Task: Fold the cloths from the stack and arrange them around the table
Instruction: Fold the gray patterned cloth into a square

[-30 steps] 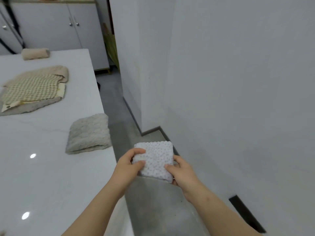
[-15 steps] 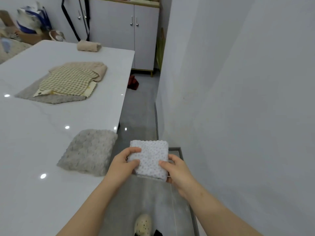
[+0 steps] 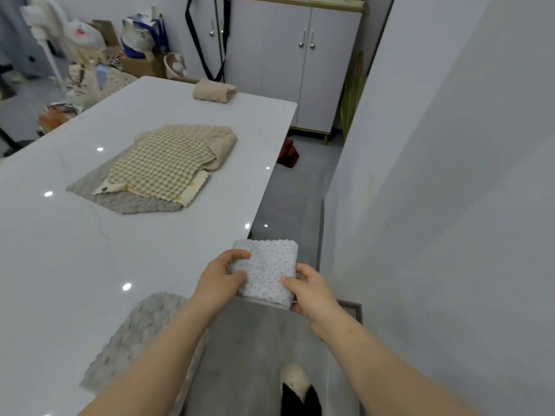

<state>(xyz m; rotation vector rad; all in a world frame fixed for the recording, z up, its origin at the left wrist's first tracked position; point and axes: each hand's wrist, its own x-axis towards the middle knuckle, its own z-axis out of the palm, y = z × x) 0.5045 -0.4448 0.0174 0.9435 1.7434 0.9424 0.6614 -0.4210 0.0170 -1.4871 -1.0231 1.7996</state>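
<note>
Table (image 3: 75, 265): white and glossy.
Stack (image 3: 156, 172): unfolded cloths, checked one on top, mid-surface toward the far right corner.
Grey cloth (image 3: 135, 334): folded, at the near right edge.
Dotted cloth (image 3: 267, 271): folded square, held in the air over the right edge.
Left hand (image 3: 219, 280): pinches its left side.
Right hand (image 3: 309, 292): pinches its near right corner.
Beige cloth (image 3: 213, 91): rolled, at the far edge.

Person, two arms in view.
- Arms: both forearms uncovered up to the frame's lower edge.
- Left hand (image 3: 219, 280), right hand (image 3: 312, 292): ungloved.
- Footwear: one rounded cream-white soft shoe (image 3: 295, 381), toe showing.
- Legwear: black fabric trouser hem (image 3: 300, 400) covering the shoe's rear.
</note>
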